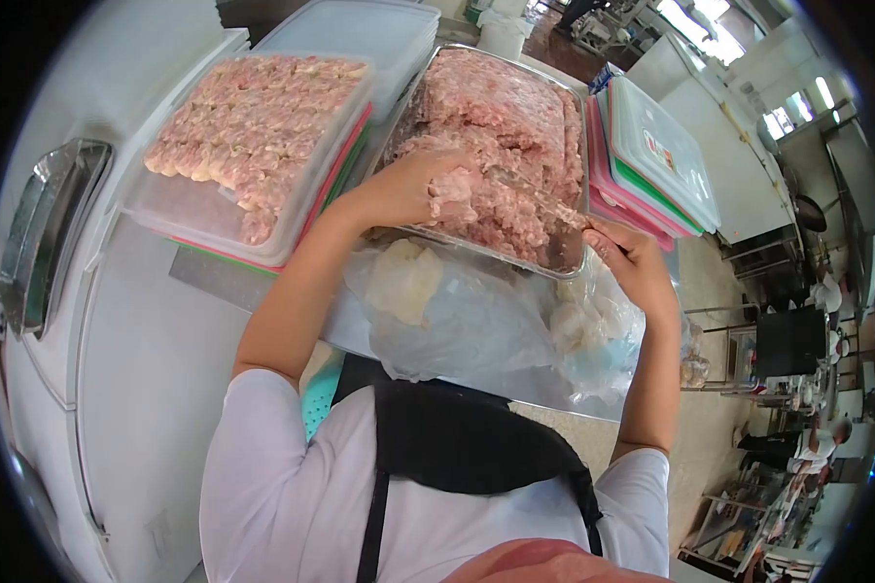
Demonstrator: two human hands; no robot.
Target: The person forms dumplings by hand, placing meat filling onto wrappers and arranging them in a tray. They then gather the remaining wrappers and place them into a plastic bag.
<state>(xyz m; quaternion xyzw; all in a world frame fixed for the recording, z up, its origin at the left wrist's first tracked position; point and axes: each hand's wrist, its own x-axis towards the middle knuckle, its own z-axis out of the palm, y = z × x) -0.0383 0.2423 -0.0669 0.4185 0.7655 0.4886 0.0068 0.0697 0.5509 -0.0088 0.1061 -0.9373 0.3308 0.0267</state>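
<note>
A deep metal tray [436, 60] holds a large mass of pink ground meat [496, 97]. At the tray's left side, my left hand [433, 189] is closed around a lump of the meat. My right hand [624, 255] grips the end of a thin, meat-smeared utensil [559, 211] at the tray's right edge; its other end lies in the meat. To the left, a translucent plastic tray [190, 209] holds rows of small meat-topped pieces [262, 107]. In front of the metal tray lies a plastic bag [457, 321] with a pale round wrapper or dough sheet [405, 277] on it.
Stacked lids or trays [661, 146] stand right of the metal tray, and clear plastic trays [350, 39] lie behind. Another bag [598, 335] with pale contents is near my right forearm. An empty metal pan [53, 233] is at far left. A person [815, 447] stands far right.
</note>
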